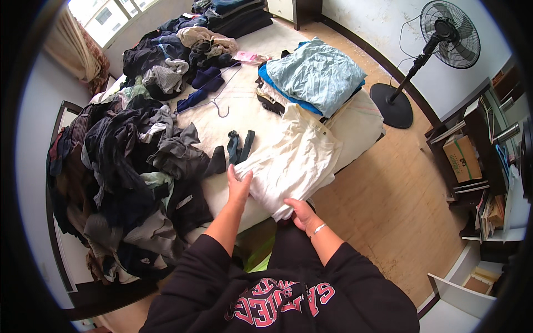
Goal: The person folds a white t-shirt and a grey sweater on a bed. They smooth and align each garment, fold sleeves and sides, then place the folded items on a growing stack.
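A white knit top [293, 156] is spread over the near corner of the bed, creased, with its neckline and label toward the far side. My left hand [239, 189] is at its left edge, thumb apart from the fingers and cloth between them. At the near hem, my right hand [302, 214] grips the cloth, thumb on top and the other fingers partly hidden below. Just beyond the top lies a stack of folded clothes [316, 77], light blue on top. A pair of dark socks [240, 146] rests beyond my left hand.
A large heap of loose clothes [125, 166] covers the bed's left side. Dark folded clothes [239, 21] are stacked at the far end. A wire hanger [216, 98] lies mid-bed. To the right stand a pedestal fan [443, 37] and a shelf holding a cardboard box [462, 158].
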A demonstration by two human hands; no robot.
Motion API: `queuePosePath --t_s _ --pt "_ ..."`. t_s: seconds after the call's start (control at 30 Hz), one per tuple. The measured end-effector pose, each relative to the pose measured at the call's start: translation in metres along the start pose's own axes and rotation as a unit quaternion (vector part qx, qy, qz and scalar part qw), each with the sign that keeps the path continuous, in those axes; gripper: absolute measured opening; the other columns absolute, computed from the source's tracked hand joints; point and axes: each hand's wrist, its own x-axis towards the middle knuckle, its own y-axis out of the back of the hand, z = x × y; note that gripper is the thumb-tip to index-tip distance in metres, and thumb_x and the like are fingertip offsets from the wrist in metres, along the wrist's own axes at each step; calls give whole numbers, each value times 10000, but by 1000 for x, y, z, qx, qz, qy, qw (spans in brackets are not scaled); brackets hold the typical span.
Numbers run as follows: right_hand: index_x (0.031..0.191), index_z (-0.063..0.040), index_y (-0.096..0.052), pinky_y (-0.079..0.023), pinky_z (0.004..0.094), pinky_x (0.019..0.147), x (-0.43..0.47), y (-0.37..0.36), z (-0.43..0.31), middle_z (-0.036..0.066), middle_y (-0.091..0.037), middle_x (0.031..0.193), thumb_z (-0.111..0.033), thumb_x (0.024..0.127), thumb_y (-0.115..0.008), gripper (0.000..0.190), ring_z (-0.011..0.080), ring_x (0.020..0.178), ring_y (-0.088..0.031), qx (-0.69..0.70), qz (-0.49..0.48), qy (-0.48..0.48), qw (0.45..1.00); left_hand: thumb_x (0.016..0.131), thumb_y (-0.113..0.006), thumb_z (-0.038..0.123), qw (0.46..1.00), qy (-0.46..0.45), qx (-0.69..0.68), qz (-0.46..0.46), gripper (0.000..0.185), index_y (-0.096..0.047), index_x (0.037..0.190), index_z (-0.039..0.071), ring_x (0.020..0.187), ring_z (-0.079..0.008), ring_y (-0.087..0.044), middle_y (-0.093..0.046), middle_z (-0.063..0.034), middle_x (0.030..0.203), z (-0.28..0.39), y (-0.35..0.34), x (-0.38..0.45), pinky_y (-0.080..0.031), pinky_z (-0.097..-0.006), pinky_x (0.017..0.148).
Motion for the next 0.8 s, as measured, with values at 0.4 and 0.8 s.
queuePosePath --t_s 0.4,0.8 --pt "1173 76 -561 -500 414 869 -23 11 -23 155 -643 1087 -55 819 -524 379 297 993 -623 -16 30 1 999 860 -568 185 940 126 -186 -257 183 -567 995 62 1004 -287 -610 -608 -110 1079 17 48 18 -503 -501 916" --pt "1241 58 -543 -426 338 992 -83 6 -21 115 -620 1203 -100 933 -492 350 200 1098 -582 -152 53 112 981 908 -516 361 921 286 -114 -241 536 -465 1341 49 1132 -307 -579 -557 -143 1275 -24 61 -50 -513 -509 905"
